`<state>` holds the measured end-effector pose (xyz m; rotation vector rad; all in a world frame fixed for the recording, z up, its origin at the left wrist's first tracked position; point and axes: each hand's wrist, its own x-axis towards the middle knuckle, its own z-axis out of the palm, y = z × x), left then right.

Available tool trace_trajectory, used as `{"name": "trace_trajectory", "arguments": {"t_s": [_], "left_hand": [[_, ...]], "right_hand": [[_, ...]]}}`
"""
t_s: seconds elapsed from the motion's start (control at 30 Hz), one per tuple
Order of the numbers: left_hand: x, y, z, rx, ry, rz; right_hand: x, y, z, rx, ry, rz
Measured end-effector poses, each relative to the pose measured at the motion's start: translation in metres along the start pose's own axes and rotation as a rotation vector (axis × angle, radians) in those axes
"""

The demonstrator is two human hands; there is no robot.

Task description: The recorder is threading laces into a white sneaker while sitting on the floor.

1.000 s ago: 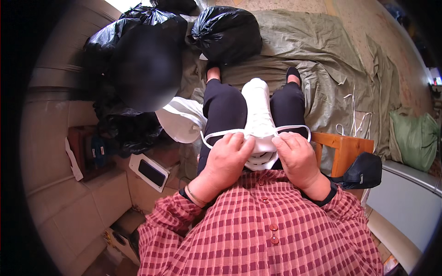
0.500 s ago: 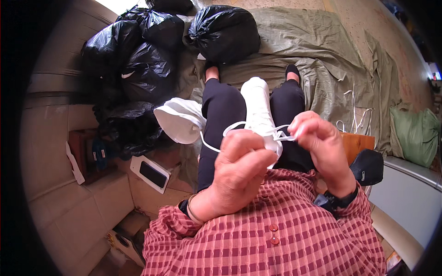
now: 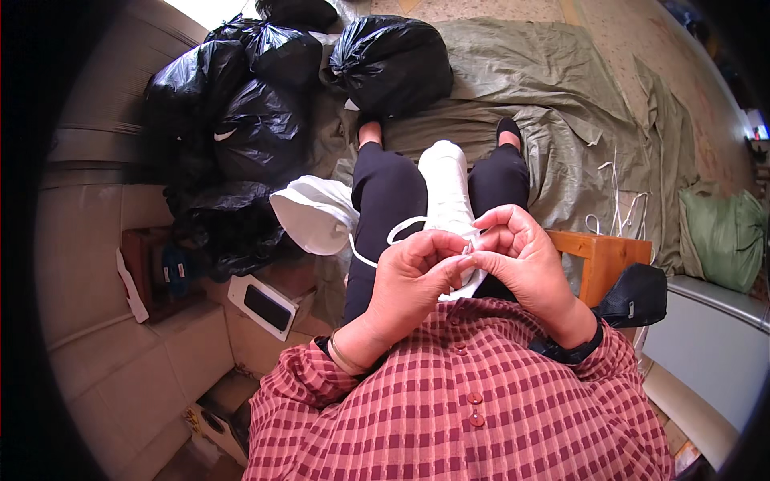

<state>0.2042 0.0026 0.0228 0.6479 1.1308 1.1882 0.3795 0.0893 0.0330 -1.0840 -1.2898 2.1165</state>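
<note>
A white shoe (image 3: pixel 446 180) lies between my thighs, its toe pointing away from me. Over its near end my two hands meet. My left hand (image 3: pixel 407 276) pinches the white shoelace (image 3: pixel 408 224), thumb against forefinger. My right hand (image 3: pixel 525 268) is closed beside it, fingertips touching the left ones on the lace; the exact grip of the fingertips is partly hidden. One stretch of lace loops out to the left of the shoe. Other white shoe parts (image 3: pixel 313 215), stacked together, rest by my left thigh, and a lace end trails near them.
Black plastic bags (image 3: pixel 393 68) are piled at the far left on a grey-green tarp (image 3: pixel 545 76). White laces (image 3: pixel 618 200) hang by a wooden stool (image 3: pixel 601 260) at right, near a dark pouch (image 3: pixel 634 297). A phone (image 3: pixel 267 308) lies on a white box at left. A green sack (image 3: pixel 722 236) sits far right.
My right hand has moved left and down to meet my left hand. The lace stretched between them is now gathered at the fingertips.
</note>
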Motion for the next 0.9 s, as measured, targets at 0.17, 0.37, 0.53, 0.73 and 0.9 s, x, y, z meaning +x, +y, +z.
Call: {"name": "trace_trajectory", "arguments": {"t_s": [0.17,0.37,0.53,0.73,0.9], "left_hand": [[0.002,-0.009,-0.006,-0.166,-0.016,-0.016],[-0.001,-0.011,-0.015,-0.266,-0.068,-0.003],[-0.026,0.032,-0.023,-0.091,-0.002,-0.066],[-0.096,0.164,-0.039,0.019,-0.671,0.57],[-0.095,0.075,-0.019,-0.071,-0.847,0.342]], "right_hand": [[0.0,-0.007,0.004,0.006,-0.015,0.075],[-0.002,-0.005,0.003,-0.092,-0.08,0.01],[0.012,0.015,-0.02,-0.901,-0.082,-0.472],[0.016,0.025,-0.02,-0.88,-0.113,-0.457],[0.008,0.033,-0.013,-1.056,-0.307,-0.702]]}}
